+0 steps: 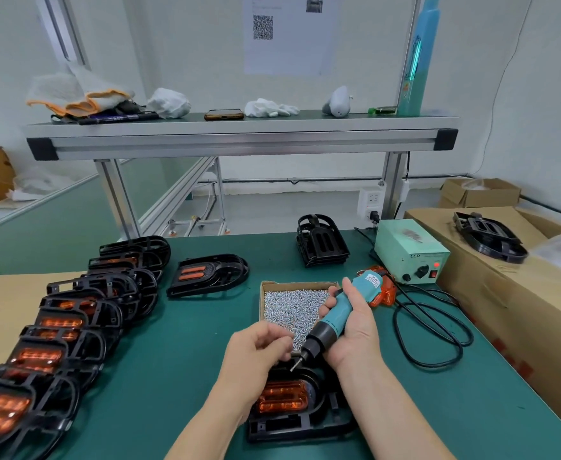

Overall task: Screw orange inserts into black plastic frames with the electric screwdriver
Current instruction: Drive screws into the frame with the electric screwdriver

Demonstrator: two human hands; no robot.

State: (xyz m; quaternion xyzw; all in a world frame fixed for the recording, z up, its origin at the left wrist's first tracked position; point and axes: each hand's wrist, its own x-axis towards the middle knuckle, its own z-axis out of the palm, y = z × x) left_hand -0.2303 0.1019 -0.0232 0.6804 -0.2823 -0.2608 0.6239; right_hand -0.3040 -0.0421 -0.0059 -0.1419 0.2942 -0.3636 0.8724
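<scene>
Black frame (305, 422), screwdriver (335, 313) — box (408, 247) marked "LED"

Leftmost frames (41, 418) cut at L edge

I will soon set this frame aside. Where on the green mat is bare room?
Bare mat lies between the left row of frames and the frame in work, and at the near right, in front of the cable, beside the cardboard box. Crowded: around the screw box and power supply.
</scene>
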